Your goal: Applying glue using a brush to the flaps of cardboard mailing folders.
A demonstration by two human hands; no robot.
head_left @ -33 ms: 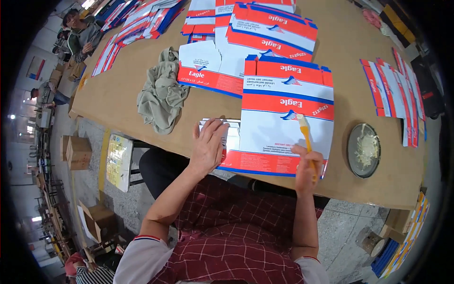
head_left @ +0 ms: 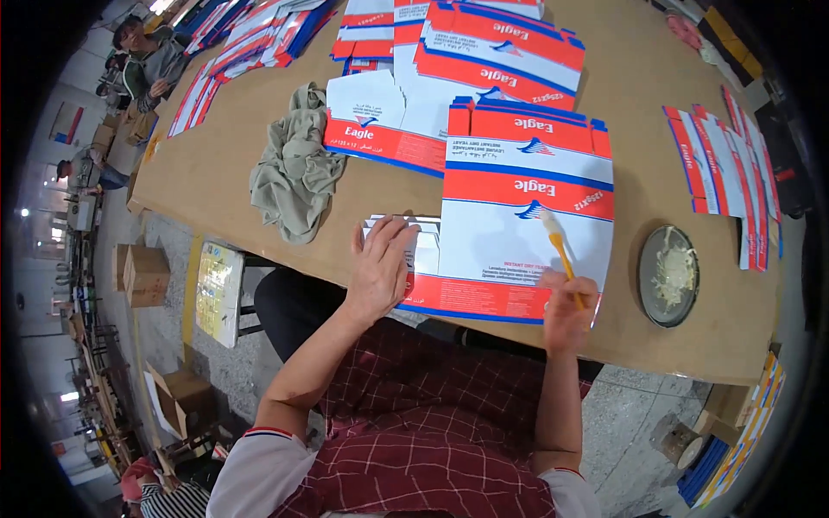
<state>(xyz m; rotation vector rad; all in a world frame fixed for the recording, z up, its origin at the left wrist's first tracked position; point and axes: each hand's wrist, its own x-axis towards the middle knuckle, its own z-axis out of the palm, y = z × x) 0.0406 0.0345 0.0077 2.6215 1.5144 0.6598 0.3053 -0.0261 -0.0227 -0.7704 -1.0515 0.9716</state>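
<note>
A: Left hand (head_left: 380, 268)?
B: Flat, fingers spread wide, pressing on the near left corner of the flattened carton (head_left: 518, 237); nothing gripped.

A: Right hand (head_left: 566, 315)?
B: Fingers closed round the handle of an orange brush (head_left: 560, 250), pale bristle end resting on the white panel of the carton.

A: Carton position?
B: Red, white and blue sheet, topmost of a small stack, at the near edge of the brown worktop (head_left: 224, 164), directly ahead of the body. Smaller white flaps showing under the left palm.

A: Surroundings?
B: Round dark dish (head_left: 669, 276) with pale paste, just right of the carton, near the worktop edge. Crumpled grey-green cloth (head_left: 294, 168) to the left, apart from the carton. More flat cartons (head_left: 496, 52) stacked behind, overlapping. Narrow folded cartons fanned out (head_left: 721, 164) at far right. Further stacks (head_left: 242, 43) at far left end.

A: Obstructions?
B: Left palm covering the carton's corner; right wrist hiding part of its lower red band.

A: Beyond the worktop?
B: Another person (head_left: 147, 60) seated at the far left corner; cardboard boxes (head_left: 142, 268) on the floor below.
</note>
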